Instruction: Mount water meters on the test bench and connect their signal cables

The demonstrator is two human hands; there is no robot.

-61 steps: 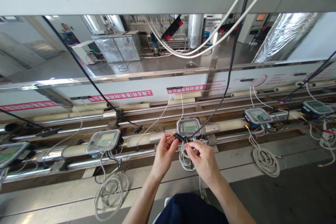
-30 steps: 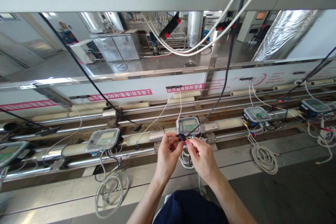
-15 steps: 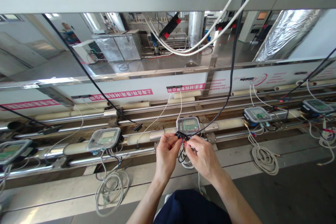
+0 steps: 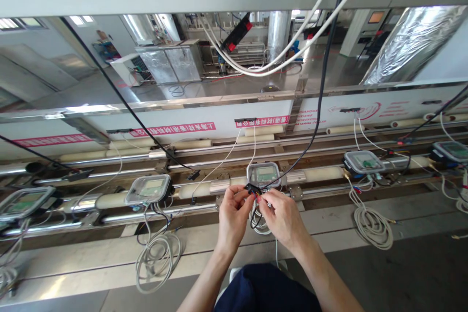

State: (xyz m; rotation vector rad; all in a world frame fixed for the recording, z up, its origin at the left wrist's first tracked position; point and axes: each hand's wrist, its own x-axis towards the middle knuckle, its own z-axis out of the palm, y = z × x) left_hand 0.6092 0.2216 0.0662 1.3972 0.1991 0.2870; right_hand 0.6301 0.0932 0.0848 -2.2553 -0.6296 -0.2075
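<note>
Black connector (image 4: pixel 252 188) sits just in front of the clear-lidded box (image 4: pixel 263 173), fingers of my left hand (image 4: pixel 234 218) pinching it, seemingly to steady it, while those of my right hand (image 4: pixel 283 218) grasp the thin wires (image 4: pixel 258 195) close in, likely for fine control.

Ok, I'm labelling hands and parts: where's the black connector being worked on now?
In the head view, slightly right of and below centre, the black connector is pinched in the left hand, beside the right hand, just below the clear-lidded box.
</note>
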